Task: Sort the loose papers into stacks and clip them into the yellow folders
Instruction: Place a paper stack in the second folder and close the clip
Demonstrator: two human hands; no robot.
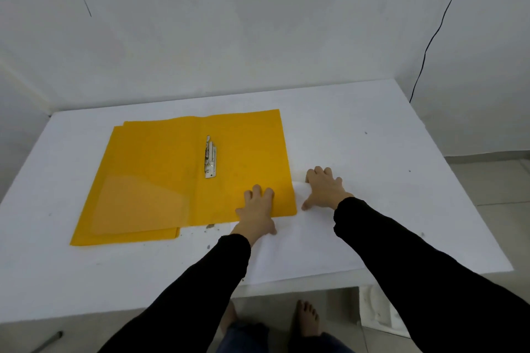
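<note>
An open yellow folder [160,169] lies flat on the white table [372,137], with a metal clip [210,157] along its spine. A second yellow folder [169,235] peeks out beneath it at the front left. White papers [301,249] lie to the right of the folder, reaching the table's front edge. My left hand [256,210] rests with spread fingers on the folder's front right corner and the papers. My right hand [324,188] lies flat on the far end of the papers, just right of the folder's edge.
The table stands in a corner of white walls. A black cable [436,34] hangs down the right wall. Small dark specks [210,226] dot the table near the folder's front edge. Bare feet [307,318] and tiled floor show below the front edge.
</note>
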